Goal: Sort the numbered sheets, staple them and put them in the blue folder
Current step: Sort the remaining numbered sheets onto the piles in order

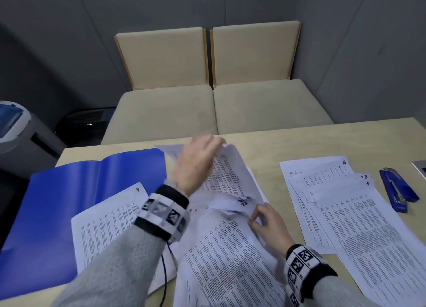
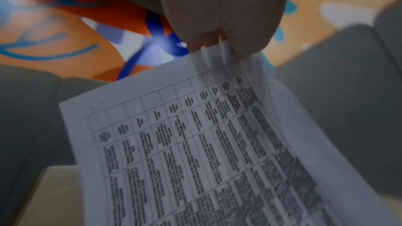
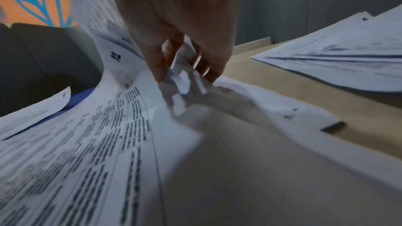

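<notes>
An open blue folder (image 1: 69, 203) lies at the table's left, with sheet 8 (image 1: 110, 219) partly on it. My left hand (image 1: 217, 144) grips the far edge of a printed sheet (image 2: 195, 143) and holds it raised over the middle stack (image 1: 230, 260). My right hand (image 1: 253, 217) pinches curled sheet corners (image 3: 180, 82) of that stack, next to a corner marked 22 (image 1: 243, 202). To the right lies a fanned pile (image 1: 345, 210) showing 4, 3 and 1. A blue stapler (image 1: 396, 191) lies beyond that pile.
Two beige chairs (image 1: 207, 113) stand against the table's far edge. A grey machine (image 1: 20, 131) stands on the floor at the left. A grey object (image 1: 420, 168) pokes in at the right edge. A dark cable (image 1: 164, 272) hangs under my left forearm.
</notes>
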